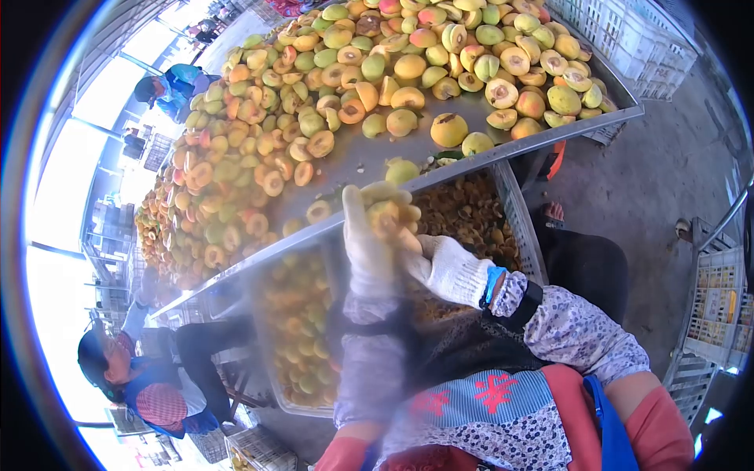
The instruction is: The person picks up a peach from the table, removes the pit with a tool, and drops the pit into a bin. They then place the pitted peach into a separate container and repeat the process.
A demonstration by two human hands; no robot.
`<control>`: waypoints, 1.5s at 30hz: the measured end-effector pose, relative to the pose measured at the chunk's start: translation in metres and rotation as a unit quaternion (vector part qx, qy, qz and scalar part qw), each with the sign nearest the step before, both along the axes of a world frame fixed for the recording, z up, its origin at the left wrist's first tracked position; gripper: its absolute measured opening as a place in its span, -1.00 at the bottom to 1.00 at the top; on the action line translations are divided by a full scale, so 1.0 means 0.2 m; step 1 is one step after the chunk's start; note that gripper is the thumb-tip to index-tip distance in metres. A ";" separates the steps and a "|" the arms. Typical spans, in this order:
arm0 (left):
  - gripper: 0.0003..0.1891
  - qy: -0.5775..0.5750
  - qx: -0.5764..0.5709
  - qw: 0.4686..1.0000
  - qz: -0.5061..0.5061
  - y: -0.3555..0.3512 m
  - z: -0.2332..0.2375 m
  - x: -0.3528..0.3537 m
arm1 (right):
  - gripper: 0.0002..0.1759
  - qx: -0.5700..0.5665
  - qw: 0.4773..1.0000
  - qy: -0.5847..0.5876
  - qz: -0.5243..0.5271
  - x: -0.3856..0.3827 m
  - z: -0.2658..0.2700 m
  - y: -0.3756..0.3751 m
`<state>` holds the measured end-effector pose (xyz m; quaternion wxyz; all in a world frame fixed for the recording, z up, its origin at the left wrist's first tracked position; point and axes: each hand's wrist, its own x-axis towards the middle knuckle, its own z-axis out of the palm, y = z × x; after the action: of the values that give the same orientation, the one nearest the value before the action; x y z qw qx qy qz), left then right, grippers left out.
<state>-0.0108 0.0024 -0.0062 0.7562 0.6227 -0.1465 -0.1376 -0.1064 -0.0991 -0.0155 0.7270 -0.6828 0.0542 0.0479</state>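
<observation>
Both my hands wear whitish gloves and meet at the near edge of a metal table [345,157] heaped with whole and halved yellow-orange fruit [314,71]. Fingers curled, my left hand [373,228] holds a piece of fruit [385,218]. Close against it, my right hand [452,267] has its fingers pressed together at the fruit; anything between them is too small to make out. Below my hands are a crate of brown pits and scraps [469,216] and, to the left, a crate of fruit halves [302,322].
A co-worker [157,385] sits at the lower left, one arm reaching to the table. Another person [169,86] is at the far left side. White crates [620,39] stand at the upper right, and more crates [716,294] at the right edge.
</observation>
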 end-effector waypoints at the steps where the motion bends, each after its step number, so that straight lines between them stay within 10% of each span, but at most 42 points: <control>1: -0.38 0.016 0.002 1.000 -0.018 0.02 0.01 0.01 | -0.66 -0.071 0.997 0.011 0.013 0.00 0.00 -0.02; 4: -0.34 0.222 0.062 0.972 -0.053 0.03 0.08 0.04 | -0.60 -0.138 0.990 0.011 0.035 0.01 -0.06 -0.01; 10: -0.40 0.053 -0.104 0.981 0.153 -0.05 0.03 -0.06 | -0.51 0.087 0.959 0.252 0.100 0.01 0.09 -0.01; 14: -0.45 -0.031 0.050 0.997 0.059 0.04 0.04 -0.04 | -0.31 -0.048 0.990 0.083 0.102 0.01 0.00 0.00; 22: -0.48 0.206 -0.044 0.971 -0.109 0.11 0.03 0.05 | -0.50 0.239 0.898 0.292 0.228 0.00 0.02 -0.08; 26: -0.42 0.127 0.087 0.986 -0.071 0.05 0.01 0.05 | -0.46 0.042 0.952 0.267 0.143 -0.02 0.03 -0.02; 30: -0.52 0.252 -0.175 0.948 -0.081 0.05 0.00 0.01 | -0.48 0.203 0.924 0.294 0.140 -0.04 0.11 -0.02; 32: -0.63 0.278 -0.278 0.918 -0.062 0.02 -0.04 0.03 | -0.51 0.160 0.937 0.288 0.116 -0.04 0.03 0.00; 34: -0.67 0.317 -0.401 0.858 -0.061 0.07 -0.11 0.11 | -0.59 -0.090 0.990 -0.003 0.108 -0.04 -0.15 -0.01; 36: -0.67 0.286 -0.419 0.861 0.011 0.16 -0.09 0.18 | -0.63 -0.326 0.936 -0.109 0.072 -0.04 -0.25 -0.04; 38: -0.63 0.215 -0.306 0.925 0.063 0.29 -0.01 0.20 | -0.62 -0.544 0.828 0.051 0.125 -0.04 -0.25 -0.09; 41: -0.60 0.128 -0.056 0.986 0.089 0.57 0.15 0.16 | -0.59 -0.543 0.831 0.072 0.102 -0.02 -0.24 -0.11; 45: -0.45 0.090 0.386 0.912 0.108 1.06 -0.07 0.29 | -0.57 -0.534 0.837 0.073 0.094 0.00 -0.19 -0.07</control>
<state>0.0478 0.2143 -0.0195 0.4772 0.8631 0.0550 -0.1562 -0.1057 -0.1129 -0.0534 0.2361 -0.9612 0.0599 0.1293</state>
